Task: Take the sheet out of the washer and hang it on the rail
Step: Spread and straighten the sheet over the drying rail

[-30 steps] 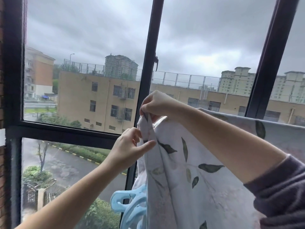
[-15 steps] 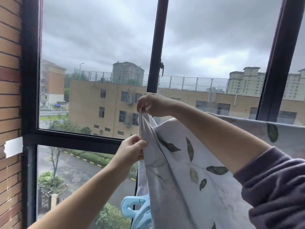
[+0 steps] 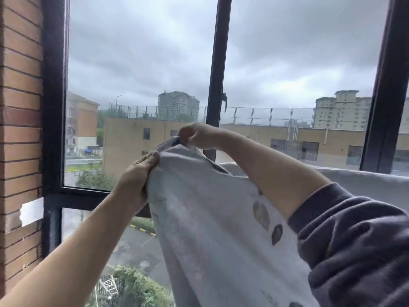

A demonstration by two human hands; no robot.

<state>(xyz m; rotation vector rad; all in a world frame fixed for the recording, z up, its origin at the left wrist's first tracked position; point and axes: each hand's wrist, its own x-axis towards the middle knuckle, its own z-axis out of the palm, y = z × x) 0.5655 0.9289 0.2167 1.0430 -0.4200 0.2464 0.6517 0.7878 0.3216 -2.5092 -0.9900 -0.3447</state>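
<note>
A white sheet [image 3: 212,218] printed with grey-green leaves hangs in front of the window, its top edge running off to the right [image 3: 365,182]. The rail itself is hidden under the cloth. My right hand [image 3: 197,135] pinches the sheet's top left corner, held high. My left hand [image 3: 139,173] grips the left edge just below that corner, fingers curled round the fabric. My right forearm, in a dark grey sleeve, crosses over the sheet.
A black-framed window [image 3: 215,74] fills the view, with a handle [image 3: 224,100] on the middle post. A brick wall [image 3: 20,129] stands close on the left. Buildings and a street lie outside the glass.
My left hand has risen and now grips the sheet's edge close under my right hand. The view has swung left and up; the blue hangers seen below have left the frame.
</note>
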